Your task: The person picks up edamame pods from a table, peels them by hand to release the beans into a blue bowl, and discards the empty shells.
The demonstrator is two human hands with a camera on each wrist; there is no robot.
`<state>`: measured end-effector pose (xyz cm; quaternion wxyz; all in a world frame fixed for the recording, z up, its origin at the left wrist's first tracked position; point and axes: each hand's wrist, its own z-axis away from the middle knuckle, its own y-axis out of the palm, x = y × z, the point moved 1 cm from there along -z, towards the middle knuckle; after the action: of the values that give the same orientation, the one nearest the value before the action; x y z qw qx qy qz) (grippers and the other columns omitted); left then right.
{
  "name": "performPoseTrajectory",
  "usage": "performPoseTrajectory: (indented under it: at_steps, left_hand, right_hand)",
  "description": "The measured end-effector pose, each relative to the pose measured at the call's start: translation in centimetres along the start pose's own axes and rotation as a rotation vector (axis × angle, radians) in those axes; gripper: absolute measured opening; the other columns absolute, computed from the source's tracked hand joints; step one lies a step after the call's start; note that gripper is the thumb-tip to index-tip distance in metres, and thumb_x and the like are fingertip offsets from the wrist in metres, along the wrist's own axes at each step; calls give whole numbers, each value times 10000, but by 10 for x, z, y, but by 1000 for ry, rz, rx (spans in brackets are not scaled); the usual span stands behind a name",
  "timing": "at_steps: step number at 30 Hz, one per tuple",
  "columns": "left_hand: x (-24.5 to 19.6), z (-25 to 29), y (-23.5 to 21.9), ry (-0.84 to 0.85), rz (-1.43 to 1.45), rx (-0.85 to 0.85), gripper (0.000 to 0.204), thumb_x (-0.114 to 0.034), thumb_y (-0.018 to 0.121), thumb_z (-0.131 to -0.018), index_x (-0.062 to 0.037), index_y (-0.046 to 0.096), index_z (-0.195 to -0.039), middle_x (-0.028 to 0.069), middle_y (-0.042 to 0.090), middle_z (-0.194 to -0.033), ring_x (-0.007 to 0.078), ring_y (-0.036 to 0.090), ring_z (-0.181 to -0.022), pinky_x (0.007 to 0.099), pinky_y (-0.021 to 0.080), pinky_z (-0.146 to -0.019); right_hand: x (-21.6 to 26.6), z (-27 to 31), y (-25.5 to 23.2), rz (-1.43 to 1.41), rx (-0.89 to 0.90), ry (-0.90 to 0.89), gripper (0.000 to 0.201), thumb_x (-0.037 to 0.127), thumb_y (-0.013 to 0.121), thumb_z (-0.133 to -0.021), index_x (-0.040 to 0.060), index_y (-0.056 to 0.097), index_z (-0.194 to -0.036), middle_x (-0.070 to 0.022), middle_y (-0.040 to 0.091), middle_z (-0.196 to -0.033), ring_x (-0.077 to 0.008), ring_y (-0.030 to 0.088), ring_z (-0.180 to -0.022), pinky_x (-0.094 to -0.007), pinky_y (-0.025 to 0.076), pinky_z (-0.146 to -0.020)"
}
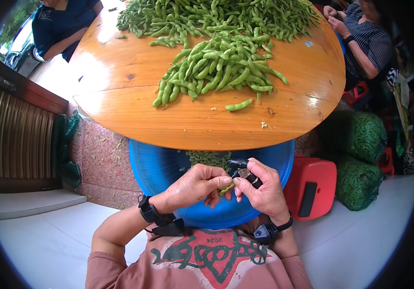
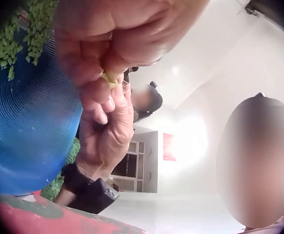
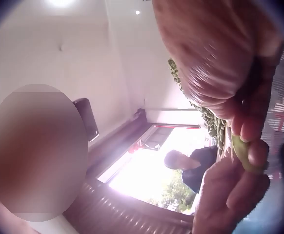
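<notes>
Over a blue basin (image 1: 156, 166), my left hand (image 1: 195, 187) pinches a green soybean pod (image 1: 226, 189) between thumb and fingers. My right hand (image 1: 267, 192) meets it thumb to thumb and pinches the same pod at its other side. Black bands (image 1: 252, 179) wrap fingers of the right hand. In the right wrist view the pod (image 3: 240, 150) shows between both hands' fingertips; in the left wrist view only a small yellow-green bit of it (image 2: 110, 80) shows. Shelled green beans (image 1: 209, 160) lie in the basin under the hands.
The wooden table (image 1: 134, 111) beyond the basin bears a heap of soybean pods (image 1: 216, 67), with a single pod (image 1: 238, 105) near its front. A red stool (image 1: 318, 178) and full green mesh sacks (image 1: 356, 183) stand at right. Other people sit around the table.
</notes>
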<state>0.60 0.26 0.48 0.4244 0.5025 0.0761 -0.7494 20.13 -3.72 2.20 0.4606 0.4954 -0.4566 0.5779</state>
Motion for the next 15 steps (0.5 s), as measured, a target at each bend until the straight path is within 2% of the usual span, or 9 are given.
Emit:
performPoseTrajectory:
  at_steps: [3, 5, 9, 11, 15]
  left_hand:
    - [-2, 1, 3, -27, 62, 25, 253, -234, 601, -1027, -5, 701, -995, 20, 667, -718, 79, 619, -572, 240, 483, -516]
    - [-5, 3, 6, 151, -371, -143, 235, -210, 592, -1031, -6, 701, -992, 25, 665, -708, 77, 615, -567, 244, 482, -516]
    - [-11, 5, 10, 212, -462, -192, 221, -193, 587, -1030, -10, 702, -988, 28, 654, -680, 71, 606, -561, 247, 482, -516]
    - [1, 2, 12, 397, -533, -291, 223, -208, 593, -1027, -21, 702, -976, 30, 638, -649, 64, 591, -551, 245, 476, -515]
    - [-3, 4, 10, 334, -530, -264, 242, -224, 580, -1036, -20, 694, -973, 29, 658, -689, 63, 572, -552, 242, 470, -521]
  right_hand:
    - [-3, -2, -4, -49, 75, 11, 80, -55, 645, -907, -48, 566, -918, -40, 551, -813, -100, 640, -664, -254, 511, -529]
    - [-2, -4, -4, -2, 48, 95, 70, -43, 634, -918, -52, 566, -933, -52, 568, -821, -100, 635, -654, -249, 513, -534]
    - [-8, -4, -3, -30, 30, 93, 69, -24, 628, -927, -43, 581, -974, -54, 588, -806, -93, 629, -651, -247, 518, -542]
    - [-12, -2, -4, -125, 63, 152, 100, -22, 630, -926, -27, 596, -1020, -45, 600, -773, -87, 617, -647, -247, 515, -550]
    - [-3, -1, -5, -158, 86, 165, 124, -31, 623, -924, -18, 599, -1045, -36, 617, -759, -83, 607, -642, -245, 513, -559]
